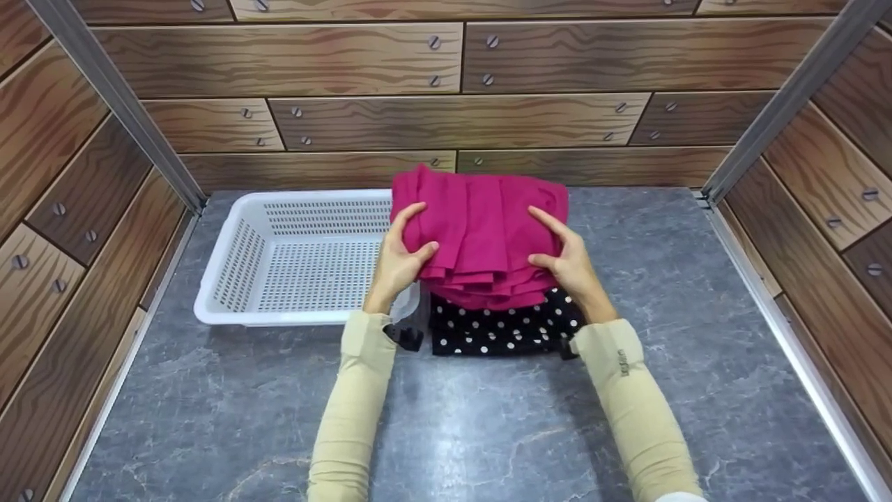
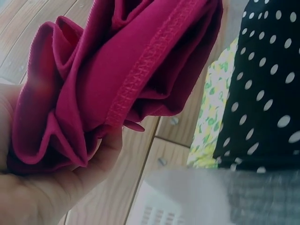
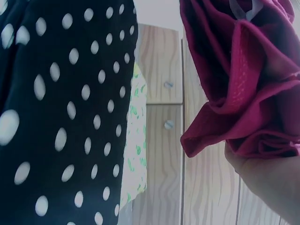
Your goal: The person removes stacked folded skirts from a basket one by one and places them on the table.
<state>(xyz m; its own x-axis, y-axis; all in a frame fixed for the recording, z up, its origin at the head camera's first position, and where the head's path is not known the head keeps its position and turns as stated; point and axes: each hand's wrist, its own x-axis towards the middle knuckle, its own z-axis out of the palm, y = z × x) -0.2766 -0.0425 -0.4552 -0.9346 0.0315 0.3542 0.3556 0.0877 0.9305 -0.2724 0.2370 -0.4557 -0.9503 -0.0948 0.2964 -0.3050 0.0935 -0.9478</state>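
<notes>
Both hands hold up a folded magenta pleated garment (image 1: 481, 223) in the head view. My left hand (image 1: 398, 259) grips its left side, with the thumb on top and fingers around the edge. On the opposite side my right hand (image 1: 570, 263) grips it the same way. The left wrist view shows a stitched hem and loose folds of the garment (image 2: 108, 84) above the left fingers. Below it lies a folded black cloth with white dots (image 1: 495, 331), its far part hidden. Both wrist views show a white cloth with a green and yellow print (image 3: 137, 140) beside the dotted one.
A white perforated plastic basket (image 1: 223, 261) stands on the left, its right end partly behind the left hand and garment. The grey marbled tabletop (image 1: 279, 404) is bounded by wood-patterned walls (image 1: 362, 63) and metal corner posts (image 1: 118, 104).
</notes>
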